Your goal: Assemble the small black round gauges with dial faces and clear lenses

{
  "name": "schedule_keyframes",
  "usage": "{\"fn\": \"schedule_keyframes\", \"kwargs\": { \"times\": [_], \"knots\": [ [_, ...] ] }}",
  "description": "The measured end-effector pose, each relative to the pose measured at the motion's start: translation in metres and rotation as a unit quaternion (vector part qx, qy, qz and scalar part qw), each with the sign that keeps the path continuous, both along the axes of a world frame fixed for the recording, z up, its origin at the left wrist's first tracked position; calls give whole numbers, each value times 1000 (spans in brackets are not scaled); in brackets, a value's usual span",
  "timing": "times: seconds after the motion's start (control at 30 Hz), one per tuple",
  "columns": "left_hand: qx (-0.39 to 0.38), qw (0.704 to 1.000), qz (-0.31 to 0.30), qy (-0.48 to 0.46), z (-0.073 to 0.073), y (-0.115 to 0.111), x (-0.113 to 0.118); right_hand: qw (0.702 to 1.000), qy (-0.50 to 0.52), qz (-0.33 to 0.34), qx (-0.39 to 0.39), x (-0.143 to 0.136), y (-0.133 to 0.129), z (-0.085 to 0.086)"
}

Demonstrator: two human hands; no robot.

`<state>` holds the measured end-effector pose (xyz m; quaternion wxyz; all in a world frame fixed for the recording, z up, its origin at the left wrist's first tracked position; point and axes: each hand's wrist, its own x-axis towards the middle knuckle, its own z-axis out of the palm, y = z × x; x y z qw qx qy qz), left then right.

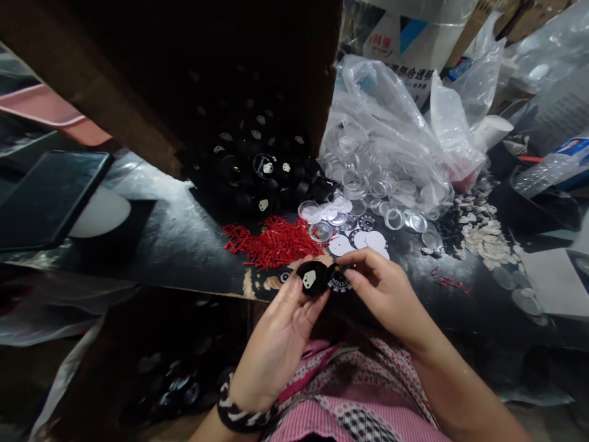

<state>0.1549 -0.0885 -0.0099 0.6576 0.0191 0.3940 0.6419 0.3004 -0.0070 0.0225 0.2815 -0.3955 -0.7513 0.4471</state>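
A pink garment (340, 411) with dotted and checked print fills the bottom edge, and a braided black-and-white band (242, 416) circles the left wrist. Just above it, the left hand (280, 337) curls its fingers around a small round black cap (311, 278) of smooth plastic, with a pale, shield-shaped patch on its face. The right hand (381, 288) pinches a thin black disc (339, 279) printed with fine white ticks around its rim, holding it edge to edge against the cap. Both pieces sit over the near edge of the dark, scuffed counter (175, 245).

Just beyond the hands lies a loose heap of tiny red pins (276, 242), thin and stick-like. To its right are flat white paper circles (363, 242) and clear plastic rings (391, 215) spilling from a crumpled transparent bag (381, 123). Behind the pins, more black caps (262, 175) pile out of a tipped cardboard box (115, 86). Pale irregular chips (483, 236) scatter at the right, near a few stray red pins. A dark flat tablet-like slab (46, 196) rests at far left.
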Motion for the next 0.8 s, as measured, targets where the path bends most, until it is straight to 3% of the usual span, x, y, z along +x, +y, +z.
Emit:
{"fn": "schedule_keyframes", "kwargs": {
  "times": [0.1,0.27,0.5,0.67,0.8],
  "knots": [
    [-1,999,-13,29,-2,-4,3,999,-5,40,10,-14,-5,2],
    [2,993,-34,109,-8,-7,2,996,-24,48,67,-23,-7,4],
    [19,980,-118,156,-14,-6,-10,994,-80,55,51,-20,-2,11],
    [40,980,-121,151,-14,-8,-9,992,-126,23,22,-20,-3,5],
    [24,972,-127,197,-16,-10,-5,993,-99,55,-35,-14,-12,-5]
  ]
}}
